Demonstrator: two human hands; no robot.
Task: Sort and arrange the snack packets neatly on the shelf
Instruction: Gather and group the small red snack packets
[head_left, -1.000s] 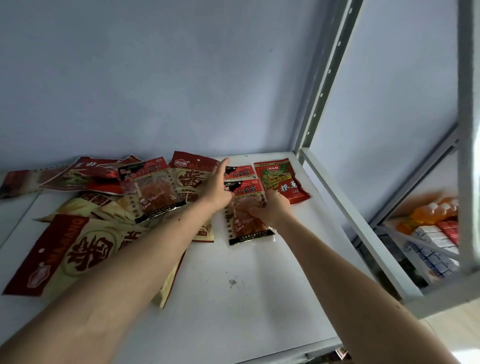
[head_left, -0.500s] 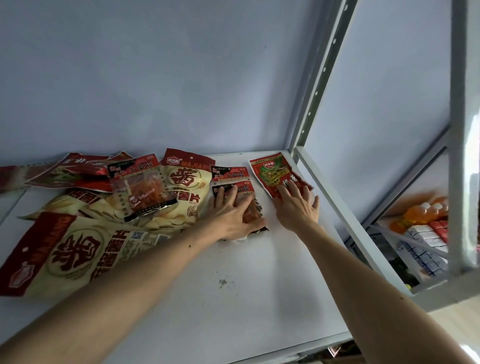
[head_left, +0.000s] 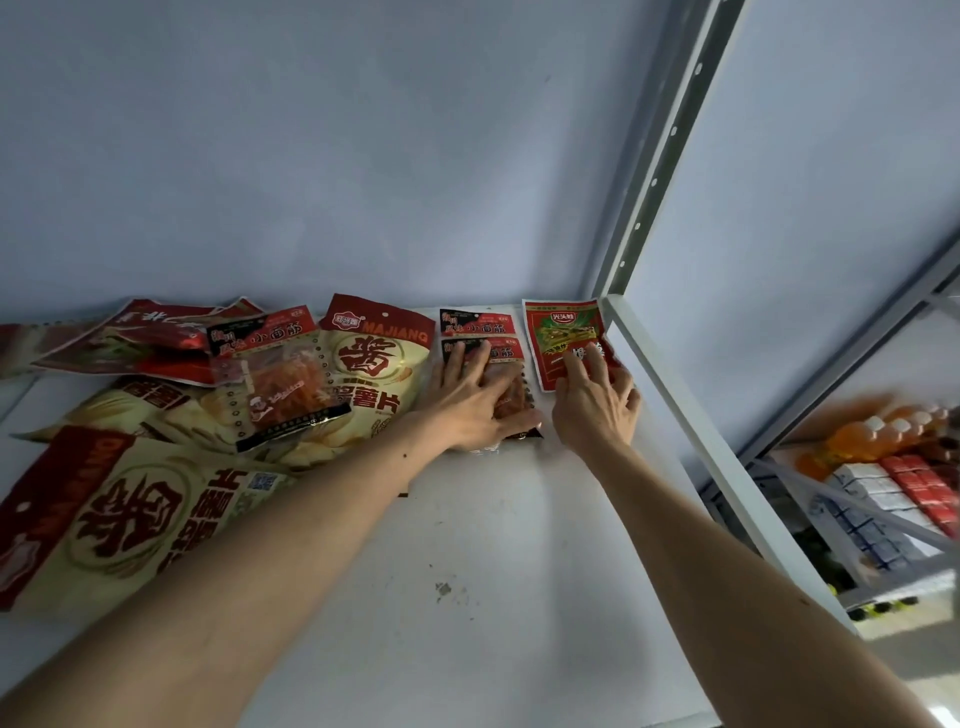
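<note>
On the white shelf (head_left: 519, 545) my left hand (head_left: 475, 402) lies flat, fingers spread, on a small red-and-black snack packet (head_left: 501, 351); a matching packet (head_left: 478, 323) sits just behind it. My right hand (head_left: 595, 402) presses with straight fingers on a red-and-green packet (head_left: 563, 332) in the shelf's back right corner. To the left stands a cream-and-red chip bag (head_left: 376, 364), with another small packet (head_left: 275, 374) lying on top of a heap of bags. A large chip bag (head_left: 119, 514) lies at the front left, partly under my left forearm.
More red packets (head_left: 140, 338) lie against the back wall at the left. A grey metal upright (head_left: 654, 171) and side rail (head_left: 696, 441) bound the shelf on the right. Beyond them, a lower shelf holds orange bottles (head_left: 878, 431) and small boxes (head_left: 893, 493).
My left hand has laid the small packet down flat and rests on it. My right hand let go of it, moved right onto the red-and-green packet and straightened it toward the corner.
</note>
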